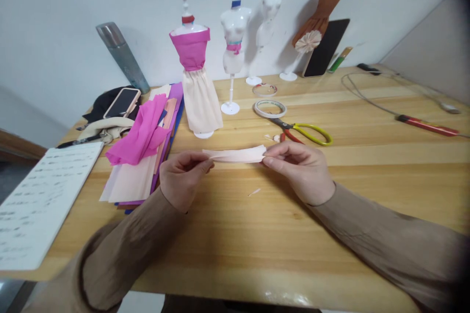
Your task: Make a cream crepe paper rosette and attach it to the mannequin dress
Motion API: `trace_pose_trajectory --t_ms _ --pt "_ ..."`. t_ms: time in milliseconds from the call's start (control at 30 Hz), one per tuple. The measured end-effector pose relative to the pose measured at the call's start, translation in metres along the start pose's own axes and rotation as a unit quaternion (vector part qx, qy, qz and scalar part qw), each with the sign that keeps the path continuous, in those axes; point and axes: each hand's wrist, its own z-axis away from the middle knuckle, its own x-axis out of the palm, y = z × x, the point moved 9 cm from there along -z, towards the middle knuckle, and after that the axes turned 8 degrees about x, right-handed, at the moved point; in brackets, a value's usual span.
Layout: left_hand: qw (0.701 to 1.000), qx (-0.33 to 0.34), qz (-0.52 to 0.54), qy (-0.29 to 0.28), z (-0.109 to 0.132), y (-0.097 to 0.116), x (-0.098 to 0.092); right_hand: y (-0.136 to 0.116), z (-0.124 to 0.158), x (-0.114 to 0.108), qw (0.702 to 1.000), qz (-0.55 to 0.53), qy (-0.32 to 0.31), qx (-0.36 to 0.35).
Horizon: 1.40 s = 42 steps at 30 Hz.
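A narrow strip of pale cream crepe paper (237, 155) stretches level between my two hands, just above the table. My left hand (184, 174) pinches its left end between thumb and fingers. The other end is pinched in my right hand (303, 168). Behind the right hand lie scissors (313, 133) with yellow and red handles, partly hidden by that hand. Beyond the strip stands a small mannequin (200, 78) in a pink paper top and a gathered cream skirt. A thin paper scrap (254, 191) rests on the wood below the strip.
Stacked coloured paper (128, 178) with a crumpled pink piece (141, 132) lies left, beside a phone (123, 102), flask (123, 56) and written notebook (47, 195). Tape rolls (270, 108) and more mannequins (232, 54) stand behind. A red tool with a cable (428, 125) lies right.
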Motion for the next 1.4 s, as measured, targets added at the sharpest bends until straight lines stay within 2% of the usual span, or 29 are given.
trace_pose_trajectory --t_ms 300,567,733,867,1000,1200,1400 --pt "0.999 -0.006 0.031 0.011 0.000 -0.002 -0.001 -0.002 0.001 -0.005 0.999 -0.006 0.028 -0.026" --pt "0.997 -0.033 0.062 -0.008 0.000 -0.005 0.004 -0.004 0.002 -0.004 0.999 0.000 0.028 -0.029" --pt "0.997 -0.018 0.065 -0.032 -0.001 -0.006 0.007 -0.005 0.001 -0.003 0.999 0.019 0.024 -0.029" --pt "0.999 0.025 0.029 -0.034 -0.004 -0.003 0.004 -0.010 0.002 -0.003 0.997 0.043 0.021 -0.068" --pt "0.992 0.109 -0.052 -0.041 -0.007 0.007 0.002 -0.017 0.004 0.001 0.988 0.093 0.005 -0.121" --pt "0.960 0.221 -0.165 -0.055 -0.005 0.020 0.004 -0.022 0.007 0.002 0.975 0.156 0.018 -0.155" --pt "0.925 0.282 -0.245 -0.069 0.002 0.031 0.009 -0.024 0.009 0.004 0.967 0.195 0.025 -0.163"
